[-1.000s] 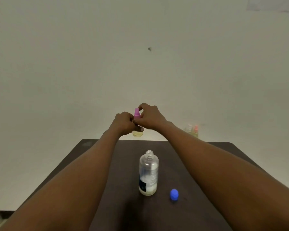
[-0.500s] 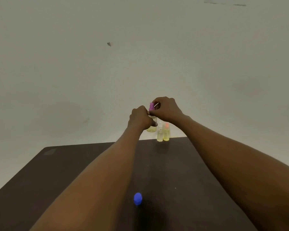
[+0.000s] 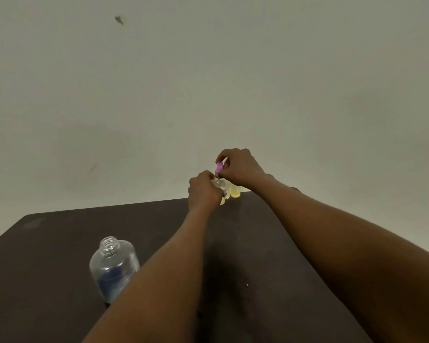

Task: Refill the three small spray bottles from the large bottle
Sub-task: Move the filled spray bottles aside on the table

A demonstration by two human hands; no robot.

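Note:
My left hand (image 3: 203, 190) grips a small clear spray bottle (image 3: 221, 186) with yellowish liquid, held just above the table's far edge. My right hand (image 3: 238, 165) pinches that bottle's pink spray top (image 3: 219, 167), which sits lifted just above the bottle's neck. Another small bottle with yellow liquid (image 3: 234, 191) stands right behind, mostly hidden by my hands. The large clear bottle (image 3: 113, 266) stands uncapped at the near left, beside my left forearm.
The dark table (image 3: 60, 243) ends at a far edge just behind the small bottles, with a plain pale wall (image 3: 208, 82) beyond. The large bottle's blue cap is not in view.
The view has swung, bringing the large bottle back into sight at the left. My right hand has raised the pink top slightly off the small bottle. The blue cap has gone out of sight.

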